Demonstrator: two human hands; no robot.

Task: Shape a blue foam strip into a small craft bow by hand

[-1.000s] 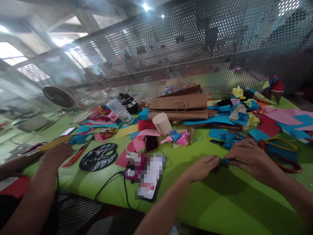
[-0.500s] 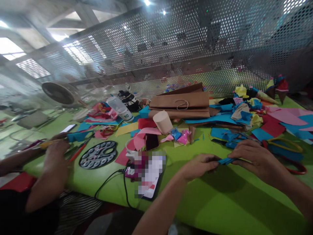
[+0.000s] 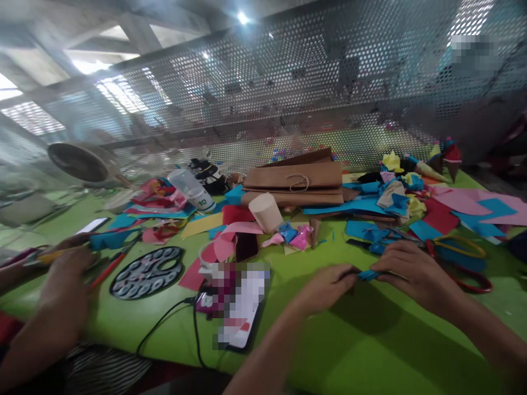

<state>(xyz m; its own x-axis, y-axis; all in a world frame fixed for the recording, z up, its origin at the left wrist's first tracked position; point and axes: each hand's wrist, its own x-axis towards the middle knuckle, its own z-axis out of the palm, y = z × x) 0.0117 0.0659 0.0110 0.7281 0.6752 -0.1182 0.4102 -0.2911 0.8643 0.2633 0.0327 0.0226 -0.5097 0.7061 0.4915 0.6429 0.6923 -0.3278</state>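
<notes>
Above the green table (image 3: 341,351), a small piece of folded blue paper (image 3: 367,275) stretches between my two hands. My left hand (image 3: 329,285) pinches its left end with thumb and fingers. The other end is in the closed fingers of my right hand (image 3: 411,269). Just behind my right hand lie crumpled blue paper scraps (image 3: 373,233). To the right of that hand are red and yellow loops (image 3: 463,246) that look like scissor handles, resting over more blue paper.
A phone (image 3: 247,312) with a cable lies left of my forearm, near a black paint palette (image 3: 148,271). Another person's hand (image 3: 69,280) is at the left by blue paper. Behind are a tape roll (image 3: 265,212), brown paper (image 3: 292,184), a bottle (image 3: 191,190) and a perforated screen (image 3: 247,109).
The view has swung slightly, so most table things appear further left. Both my hands keep hold of the folded blue paper, with only a slight shift in the fingers.
</notes>
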